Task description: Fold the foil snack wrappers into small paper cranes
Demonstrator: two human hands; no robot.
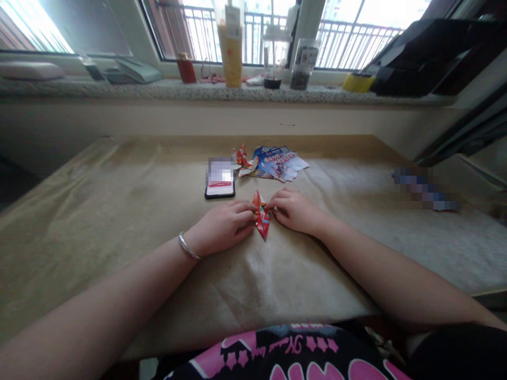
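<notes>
A red folded paper [262,219], shaped like a long diamond with printed patches, lies on the cloth-covered table. My left hand [227,227], with a silver bangle at its wrist, has its fingertips on the paper's left edge. From the other side, my right hand [295,210] pinches the right edge with curled fingers. Just beyond my hands sits a phone [220,179] with a lit screen, partly blurred out. Red-and-white folded paper pieces [243,158] lie behind it, touching a fanned pile of blue printed sheets [279,162].
A blurred-out dark item [425,190] rests at the table's right side. On the stone windowsill [158,92] at the back stand a tall yellow-filled container [231,53], clear cups [275,58], a red container [186,68], a yellow tape roll [358,82] and a black bag [420,58].
</notes>
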